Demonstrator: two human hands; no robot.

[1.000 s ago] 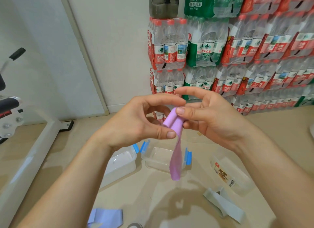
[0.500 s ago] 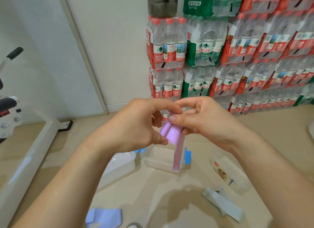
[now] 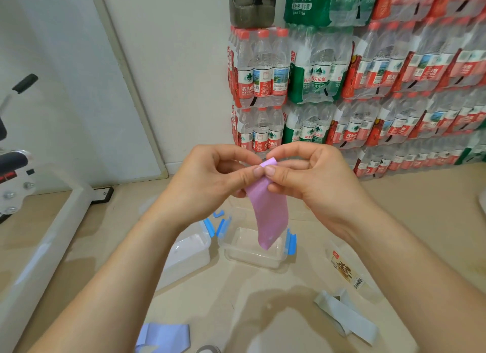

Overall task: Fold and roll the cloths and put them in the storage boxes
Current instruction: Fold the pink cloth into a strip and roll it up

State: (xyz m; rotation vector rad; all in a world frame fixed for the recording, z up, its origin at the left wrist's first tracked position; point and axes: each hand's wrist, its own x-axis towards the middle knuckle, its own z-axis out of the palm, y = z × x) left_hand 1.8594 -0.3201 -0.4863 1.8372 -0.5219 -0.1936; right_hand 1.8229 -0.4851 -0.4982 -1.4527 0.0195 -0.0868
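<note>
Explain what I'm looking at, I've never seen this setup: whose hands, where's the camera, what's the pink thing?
No machine here: a person works with two bare hands, and the one picture comes from a camera worn on their head, looking forward and down. The left hand and right hand both pinch the top of a pink cloth; its top end looks rolled over in their grip, and the rest hangs above an open clear box with blue clips. On the floor also lie a second box to its left, a labelled clear plastic piece, a pale cloth and a lavender cloth. Packs of bottled water are stacked behind.
</note>
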